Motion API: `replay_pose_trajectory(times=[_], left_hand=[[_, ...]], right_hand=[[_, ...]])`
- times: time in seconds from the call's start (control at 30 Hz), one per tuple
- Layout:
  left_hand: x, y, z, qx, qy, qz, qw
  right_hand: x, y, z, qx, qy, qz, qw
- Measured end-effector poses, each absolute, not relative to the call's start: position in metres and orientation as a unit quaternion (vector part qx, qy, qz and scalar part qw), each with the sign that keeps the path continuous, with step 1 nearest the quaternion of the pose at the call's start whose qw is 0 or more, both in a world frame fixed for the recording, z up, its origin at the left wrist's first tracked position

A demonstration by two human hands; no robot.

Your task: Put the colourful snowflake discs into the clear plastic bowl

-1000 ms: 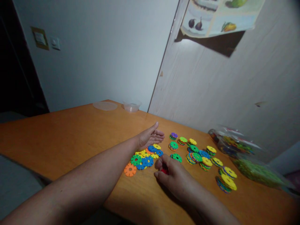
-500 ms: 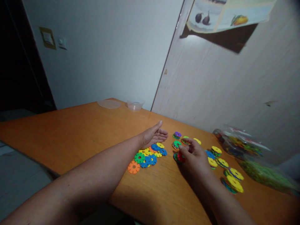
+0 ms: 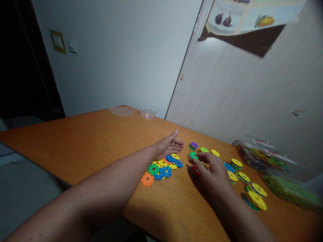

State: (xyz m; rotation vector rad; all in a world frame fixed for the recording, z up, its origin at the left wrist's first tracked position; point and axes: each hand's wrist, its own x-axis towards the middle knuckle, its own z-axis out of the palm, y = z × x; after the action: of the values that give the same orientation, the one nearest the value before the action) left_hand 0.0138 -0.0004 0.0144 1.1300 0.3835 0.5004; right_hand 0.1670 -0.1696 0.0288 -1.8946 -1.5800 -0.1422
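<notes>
Left hand [image 3: 168, 147], right hand [image 3: 212, 169] bare; right forearm [image 3: 242, 209] bare; left forearm [image 3: 108, 185] bare, small spots.

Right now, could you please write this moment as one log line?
left hand: open, beside disc pile | right hand: at red disc, grip unclear | clear bowl: near wall

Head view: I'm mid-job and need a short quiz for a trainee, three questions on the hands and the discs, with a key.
1. Which hand is nearest the red disc? A, left; B, right.
2. True or false: the loose discs lie in the clear bowl.
3. Fill in: of these, the one closest to the near edge of the table is ____.

Key:
1. B, the right hand.
2. False; they lie on the table.
3. The orange disc.
</notes>
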Motion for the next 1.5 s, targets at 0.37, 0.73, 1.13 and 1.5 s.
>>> replay_pose_trajectory(times=[0.37,0.73,1.13,1.5], left_hand=[[0.013,-0.001,0.014,0.523,0.177,0.235,0.8],[0.014,-0.007,0.018,0.514,0.186,0.239,0.802],[0.013,-0.013,0.022,0.547,0.176,0.201,0.793],[0.015,-0.013,0.021,0.562,0.175,0.192,0.785]], right_hand=[[0.179,-0.18,0.029,-0.755,-0.634,0.032,0.164],[0.161,-0.179,0.036,-0.736,-0.63,-0.088,0.231],[0.11,-0.167,0.038,-0.677,-0.709,-0.171,0.097],[0.111,-0.165,0.032,-0.671,-0.71,-0.192,0.091]])
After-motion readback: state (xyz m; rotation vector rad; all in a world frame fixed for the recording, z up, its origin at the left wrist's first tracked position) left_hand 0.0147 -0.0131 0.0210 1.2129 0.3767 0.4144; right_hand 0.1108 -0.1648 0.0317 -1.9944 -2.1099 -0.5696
